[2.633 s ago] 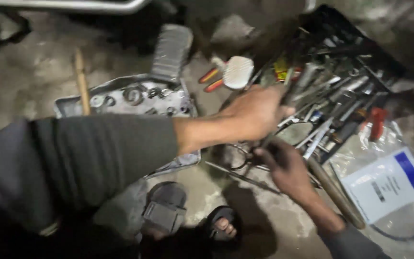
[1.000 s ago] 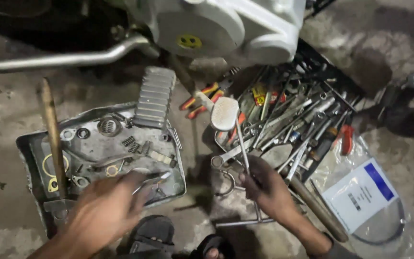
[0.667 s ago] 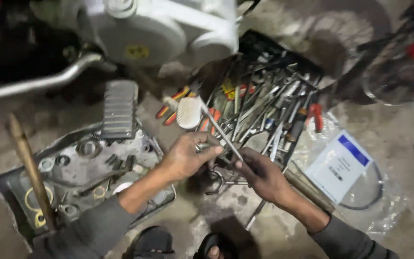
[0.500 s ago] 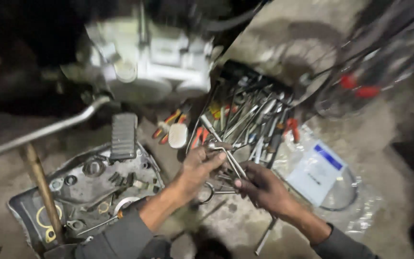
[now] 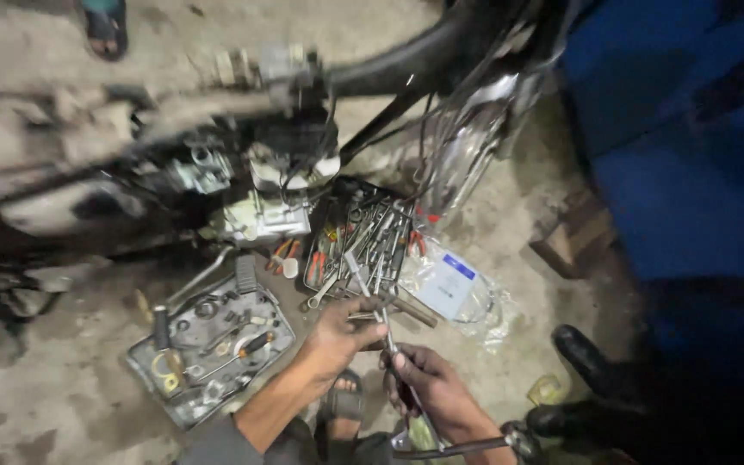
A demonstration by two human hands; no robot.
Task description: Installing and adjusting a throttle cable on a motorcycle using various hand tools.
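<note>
Wrench point(image 5: 370, 288), slim, metallic, both hands gripping

Left forearm enters from 6 o'clock, angled toward 1 o'clock, sleeve pushed back near the elbow. Left hand point(image 5: 344, 331) palm down, fingers curled closed in a grip, knuckles toward 1 o'clock. Right forearm enters from the bottom edge at 5 o'clock, pointing toward 11 o'clock. Right hand point(image 5: 428, 389) fisted, back of hand up, just beside the left hand, at its 4 o'clock.

Motorcycle point(image 5: 243, 172) blurred, tray point(image 5: 208, 353) bits too small – right hand point(image 5: 432, 387) cut off
</note>
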